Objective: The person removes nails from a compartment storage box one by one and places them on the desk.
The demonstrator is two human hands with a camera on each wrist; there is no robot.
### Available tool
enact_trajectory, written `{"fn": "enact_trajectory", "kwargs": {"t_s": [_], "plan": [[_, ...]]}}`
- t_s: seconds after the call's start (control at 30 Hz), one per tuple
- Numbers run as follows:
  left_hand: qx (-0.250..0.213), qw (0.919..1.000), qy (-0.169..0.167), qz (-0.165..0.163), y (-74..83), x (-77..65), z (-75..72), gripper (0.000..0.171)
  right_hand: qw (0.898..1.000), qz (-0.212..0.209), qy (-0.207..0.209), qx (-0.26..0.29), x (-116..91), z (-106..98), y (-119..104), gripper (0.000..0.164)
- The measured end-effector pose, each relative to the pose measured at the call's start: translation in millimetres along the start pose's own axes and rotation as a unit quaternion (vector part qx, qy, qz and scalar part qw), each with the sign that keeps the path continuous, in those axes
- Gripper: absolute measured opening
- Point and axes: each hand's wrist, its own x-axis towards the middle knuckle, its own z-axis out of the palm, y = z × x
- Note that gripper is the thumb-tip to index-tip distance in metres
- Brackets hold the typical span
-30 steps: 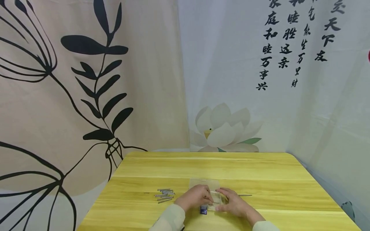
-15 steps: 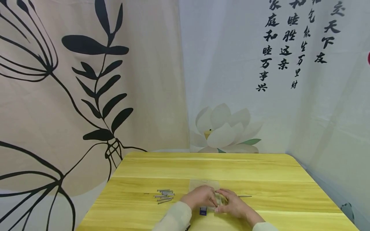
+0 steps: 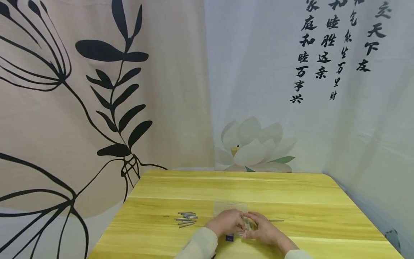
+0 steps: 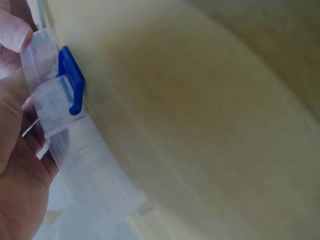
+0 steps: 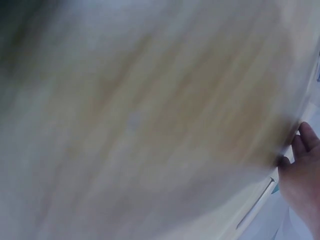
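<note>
A clear plastic box [image 3: 247, 224] lies on the table with its see-through lid [image 3: 230, 206] folded back. Its blue latch [image 4: 73, 82] hangs at the near side. My right hand [image 3: 266, 230] holds the box from the right, thumb at the near edge and fingers at the far edge. Over the box, my left hand [image 3: 227, 222] has bent fingers whose tips reach inside; whether they pinch anything is hidden. In the left wrist view, the box wall [image 4: 90, 160] stands beside the hand. The right wrist view is blurred, with the hand at its right edge.
Several steel nails [image 3: 186, 219] lie in a loose pile left of the left hand. A single nail [image 3: 276, 220] lies right of the box, behind the right hand. The wooden table [image 3: 310, 201] ends at a printed cloth backdrop [image 3: 181, 108].
My left hand has shifted slightly right, its fingertips farther over the box. The right hand keeps its hold on the box. The head view has swung slightly.
</note>
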Motion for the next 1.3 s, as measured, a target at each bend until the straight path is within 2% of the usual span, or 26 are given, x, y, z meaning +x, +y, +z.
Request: {"fn": "enact_trajectory", "kwargs": {"t_s": [0.13,0.27,0.37,0.5,0.57,0.8,0.9,0.97,1.03,1.3], "plan": [[0.001,0.9999,-0.011,-0.009,0.1,0.0,3.7,0.008,1.0,0.001,0.0,0.0,-0.1,-0.4,1.5,0.08],[-0.006,1.0,-0.003,-0.001,-2.1,-1.8,6.0,0.009,1.0,0.002,0.001,-0.002,0.6,-0.9,1.1,0.08],[-0.072,0.9973,0.001,-0.015,-5.0,-5.1,5.3,0.01,1.0,0.004,-0.001,-0.004,0.9,-0.9,0.1,0.08],[-0.192,0.9788,0.016,-0.069,-10.1,-10.3,-0.3,0.009,1.0,0.007,-0.002,-0.008,0.6,-1.0,-1.2,0.079],[-0.219,0.9713,0.028,-0.089,-12.4,-12.8,-5.3,0.008,1.0,0.006,0.002,-0.012,0.2,-1.2,-1.8,0.079],[-0.193,0.9747,0.059,-0.097,-22.7,-20.2,-25.8,0.009,1.0,0.007,0.007,-0.02,-0.5,-1.3,-3.4,0.079],[-0.213,0.9675,0.066,-0.119,-28.9,-28.4,-33.6,0.011,1.0,0.009,0.009,-0.021,-0.6,-1.3,-2.6,0.08],[-0.232,0.9606,0.067,-0.137,-34.1,-36.7,-38.6,0.013,1.0,0.01,0.013,-0.023,-0.6,-1.2,-2.0,0.08],[-0.237,0.9572,0.07,-0.151,-40.6,-46.4,-43.4,0.013,1.0,0.01,0.013,-0.022,-0.4,-1.0,-1.0,0.08],[-0.213,0.9581,0.079,-0.175,-75.0,-90.5,-50.8,0.014,1.0,0.007,0.014,-0.016,-2.0,-1.0,-2.9,0.078]]}}
